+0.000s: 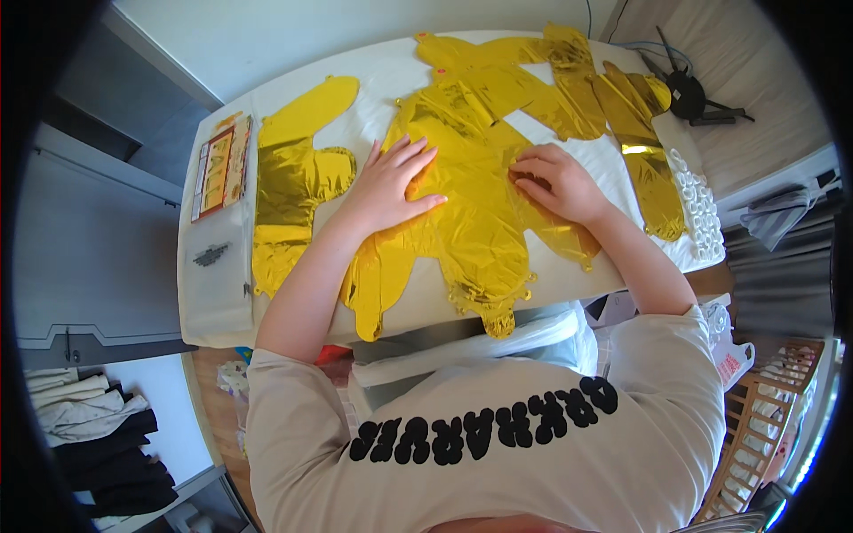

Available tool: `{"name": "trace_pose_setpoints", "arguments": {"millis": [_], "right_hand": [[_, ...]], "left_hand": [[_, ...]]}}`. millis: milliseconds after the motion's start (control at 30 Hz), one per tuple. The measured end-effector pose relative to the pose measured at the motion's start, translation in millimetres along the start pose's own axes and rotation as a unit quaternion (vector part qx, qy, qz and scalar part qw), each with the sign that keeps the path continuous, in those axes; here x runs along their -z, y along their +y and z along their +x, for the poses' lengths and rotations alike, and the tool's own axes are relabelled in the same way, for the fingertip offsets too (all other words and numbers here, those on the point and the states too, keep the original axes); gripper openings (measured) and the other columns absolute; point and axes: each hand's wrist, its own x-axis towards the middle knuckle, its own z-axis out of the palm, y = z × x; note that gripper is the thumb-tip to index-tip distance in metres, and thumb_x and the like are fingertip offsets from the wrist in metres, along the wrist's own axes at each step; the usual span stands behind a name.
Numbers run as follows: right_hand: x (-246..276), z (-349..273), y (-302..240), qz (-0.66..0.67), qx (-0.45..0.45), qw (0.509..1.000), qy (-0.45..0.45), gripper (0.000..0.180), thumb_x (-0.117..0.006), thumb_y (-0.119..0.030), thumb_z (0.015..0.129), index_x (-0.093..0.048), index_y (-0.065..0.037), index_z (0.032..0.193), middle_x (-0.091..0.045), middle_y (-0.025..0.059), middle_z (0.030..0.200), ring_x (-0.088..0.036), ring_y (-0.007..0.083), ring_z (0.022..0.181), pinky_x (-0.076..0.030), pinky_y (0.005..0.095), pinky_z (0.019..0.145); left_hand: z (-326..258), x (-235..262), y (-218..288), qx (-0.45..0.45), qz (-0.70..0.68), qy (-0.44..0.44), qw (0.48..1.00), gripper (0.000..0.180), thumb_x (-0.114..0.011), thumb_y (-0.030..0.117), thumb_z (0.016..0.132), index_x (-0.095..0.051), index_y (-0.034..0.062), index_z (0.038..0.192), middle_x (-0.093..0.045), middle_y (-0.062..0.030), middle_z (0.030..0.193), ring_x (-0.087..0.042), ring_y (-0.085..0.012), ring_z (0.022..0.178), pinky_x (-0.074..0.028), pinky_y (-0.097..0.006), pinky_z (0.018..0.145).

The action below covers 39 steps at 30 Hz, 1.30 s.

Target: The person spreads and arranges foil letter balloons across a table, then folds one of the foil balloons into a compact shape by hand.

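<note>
Head view, contents listed from the fingers outward.

Left hand [391,182]: fingers spread and flat, palm down, pressing on the gold foil balloon [471,222]; nothing is gripped. Its forearm runs down to the lower edge over the balloon's left part.

Right hand [555,182]: fingers curled inward, tips pinching a small fold or edge of the same gold foil balloon; whether a valve or a tab is between them cannot be told.

Gold foil balloon: deflated, flat and creased, lying at the middle of the table [391,75]; its lower lobes hang over the near table edge.

Second gold balloon [298,178]: flat, left of the left hand, partly dull yellow and partly shiny, apart from the hand.

Further gold balloons [569,89]: several flat pieces at the far right of the table, overlapping one another; one long strip reaches toward the right edge.

White bubble sheet [697,209]: along the right table edge, just beside the long strip.

Printed card [218,169]: at the left end of the table, lying flat.

Clear plastic bag [213,266]: below the card, near the left corner.

Black stand [689,93]: on the pale surface beyond the table's right end.

Folded clothes [98,435]: light and dark, stacked at the lower left, well apart from the table.

Wooden rail frame [755,426]: at the lower right.
</note>
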Motion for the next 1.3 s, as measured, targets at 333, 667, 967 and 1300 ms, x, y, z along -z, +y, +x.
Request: {"name": "trace_pose_setpoints", "arguments": {"millis": [333,667,967,1300], "right_hand": [[-0.9,0.4,1.2,0.011,-0.017,1.000,-0.009,0.022,-0.075,-0.012,0.093,-0.075,-0.005,0.114,-0.068,0.0141,0.118,-0.063,0.0339,0.111,-0.052,0.0404,0.097],[-0.9,-1.7,4.4,0.010,-0.018,1.000,-0.009,0.024,-0.076,-0.013,0.092,-0.075,-0.005,0.114,-0.067,0.0141,0.118,-0.063,0.0337,0.111,-0.052,0.0397,0.097],[-0.1,-0.9,0.7,0.003,-0.026,0.999,-0.021,0.027,-0.078,-0.014,0.090,-0.075,-0.005,0.115,-0.067,0.0135,0.119,-0.063,0.0333,0.112,-0.051,0.0393,0.098],[3.9,-0.9,-3.7,-0.027,-0.011,0.999,-0.038,0.036,-0.081,-0.022,0.088,-0.073,-0.006,0.119,-0.067,0.0134,0.122,-0.063,0.0336,0.114,-0.051,0.0408,0.100]], "left_hand": [[0.8,-6.6,-6.6,-0.021,-0.016,0.022,0.999,0.080,-0.070,0.059,0.091,-0.054,0.0087,0.151,-0.046,-0.0121,0.162,-0.035,-0.0325,0.154,-0.023,-0.051,0.127],[0.8,-3.6,-2.8,-0.025,-0.013,0.022,0.999,0.079,-0.072,0.057,0.091,-0.054,0.0084,0.150,-0.046,-0.0126,0.161,-0.035,-0.0326,0.154,-0.024,-0.050,0.127],[0.8,-1.8,-2.3,-0.015,-0.021,0.004,1.000,0.077,-0.074,0.048,0.092,-0.050,0.0111,0.154,-0.041,-0.0129,0.164,-0.032,-0.0336,0.155,-0.023,-0.050,0.128],[0.9,-2.7,-3.6,-0.016,-0.011,-0.002,1.000,0.077,-0.069,0.055,0.094,-0.049,0.0117,0.155,-0.040,-0.0124,0.165,-0.031,-0.0314,0.156,-0.021,-0.050,0.128]]}}
